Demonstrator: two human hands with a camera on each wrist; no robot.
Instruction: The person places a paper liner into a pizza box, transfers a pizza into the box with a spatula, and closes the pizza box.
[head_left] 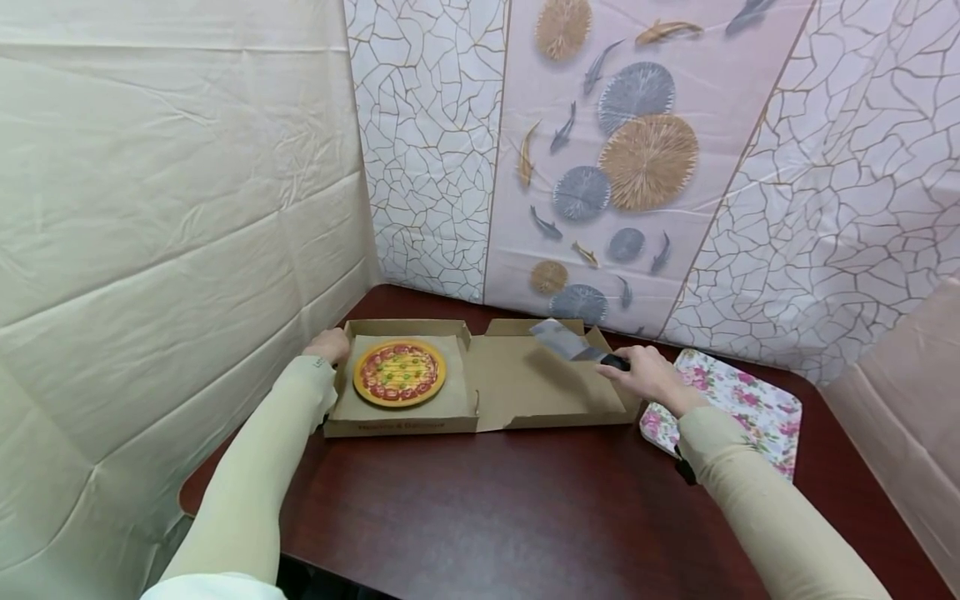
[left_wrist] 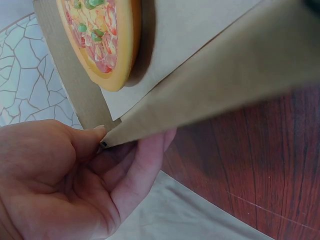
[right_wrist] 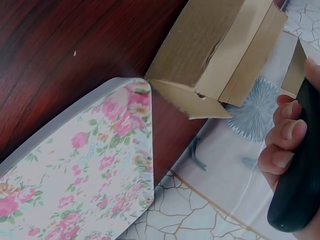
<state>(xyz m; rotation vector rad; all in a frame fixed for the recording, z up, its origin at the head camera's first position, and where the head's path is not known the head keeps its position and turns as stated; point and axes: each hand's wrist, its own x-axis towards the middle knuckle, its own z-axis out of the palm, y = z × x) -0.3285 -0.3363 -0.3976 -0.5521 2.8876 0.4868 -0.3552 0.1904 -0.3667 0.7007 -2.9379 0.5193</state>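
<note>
An opened cardboard pizza box (head_left: 401, 427) lies on the table with a round pizza (head_left: 400, 372) on white paper in its left half. My left hand (head_left: 330, 345) pinches the box's left wall near the far corner, as the left wrist view shows with the thumb (left_wrist: 90, 140) on one side and fingers on the other. Above the lid (head_left: 525, 383), my right hand (head_left: 647, 374) grips the black handle (right_wrist: 300, 170) of a pizza server with a flat, shiny metal blade (head_left: 561, 339). The blade hangs over the lid, pointing up and left.
A floral tray (right_wrist: 85, 170) lies on the dark red wooden table (head_left: 465, 508) at the right, beside the lid's edge. A patterned cloth wall (head_left: 427, 150) stands behind the table, and pale cloth hangs at both sides.
</note>
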